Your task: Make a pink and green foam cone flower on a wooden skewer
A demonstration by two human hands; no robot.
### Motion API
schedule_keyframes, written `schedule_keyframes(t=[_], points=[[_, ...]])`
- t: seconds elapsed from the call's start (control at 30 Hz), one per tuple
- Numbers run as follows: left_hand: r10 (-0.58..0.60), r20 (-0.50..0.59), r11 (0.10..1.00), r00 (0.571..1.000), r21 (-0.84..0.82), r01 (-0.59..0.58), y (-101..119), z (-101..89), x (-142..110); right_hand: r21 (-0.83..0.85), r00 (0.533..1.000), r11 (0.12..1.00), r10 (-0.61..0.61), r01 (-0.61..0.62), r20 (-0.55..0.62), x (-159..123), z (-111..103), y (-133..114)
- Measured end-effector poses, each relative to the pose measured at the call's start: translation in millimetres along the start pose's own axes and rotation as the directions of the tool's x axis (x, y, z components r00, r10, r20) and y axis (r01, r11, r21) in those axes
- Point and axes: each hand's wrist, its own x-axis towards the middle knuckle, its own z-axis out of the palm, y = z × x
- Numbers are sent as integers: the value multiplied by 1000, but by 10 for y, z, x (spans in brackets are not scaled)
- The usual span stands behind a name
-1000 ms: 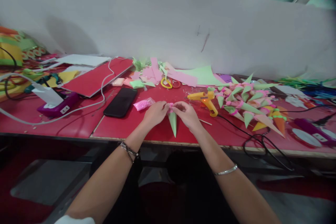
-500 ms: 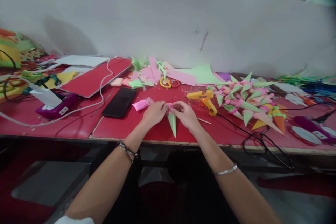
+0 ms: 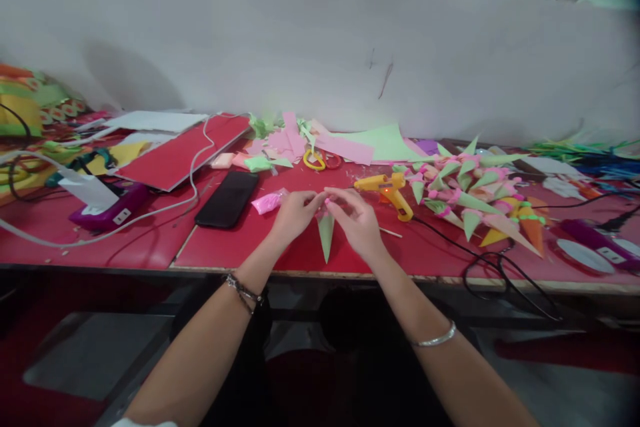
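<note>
Green paper cone: the green cone (image 3: 327,240) is just left of the yellow glue gun (image 3: 395,199), my landmark here, pointy end toward the person, with a little pink bit (image 3: 327,201) at its top.
Left hand: this one (image 3: 299,215) has its fingers pressed together, pinching at the cone's wide end.
Right hand: it's (image 3: 357,221) between the cone and the glue gun, thumb and index finger curled in around the pink bit. Can't tell how tight that grip is.
Glue gun: on the red tabletop (image 3: 240,247), 1 small orange light glowing, black cord (image 3: 450,235) trailing off right.
Left of the glue gun: a pink packet (image 3: 267,203) by the left hand, then 1 black phone (image 3: 227,200).
Right of the glue gun: a big pile of green and pink cones (image 3: 470,197).
Behind the glue gun, to the left: yellow and red scissor handles (image 3: 314,160), plus pink and green paper scraps (image 3: 287,139).
In front of the glue gun: 1 thin stick (image 3: 390,233).
</note>
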Motion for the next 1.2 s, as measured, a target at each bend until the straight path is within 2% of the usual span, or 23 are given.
schedule_keyframes(t=[0.07,0.13,0.2,0.5,0.6,0.7,0.8,0.9,1.03,1.2], points=[[-13,23,980,1000,-197,17,40,28,-11,-12,998,998,-56,56,37,-22,8,-34],[-15,54,936,998,-349,33,75,55,-24,-29,998,998,-63,62,-23,-34,8,-52],[-17,73,900,997,-434,47,96,77,-35,-64,994,996,-72,67,-77,-40,0,-60],[-73,103,879,992,-463,113,100,60,-52,-200,979,970,-164,139,-119,-52,-24,-107],[-109,159,791,981,-584,182,123,56,-63,-206,973,963,-199,173,-113,-56,-26,-115],[-128,208,686,970,-687,238,138,61,-75,-295,958,926,-272,234,-92,-65,-34,-121],[-113,242,624,964,-737,259,163,51,-91,-394,938,872,-340,290,-64,-69,-48,-120],[-81,275,555,958,-786,273,204,23,-108,-409,918,848,-392,336,-58,-57,-64,-113],[-106,251,539,962,-798,268,218,-10,-108,-315,928,902,-348,294,-132,-33,-87,-108],[-211,107,655,972,-723,222,156,-19,-76,-105,958,984,-163,142,-234,-10,-111,-79]])
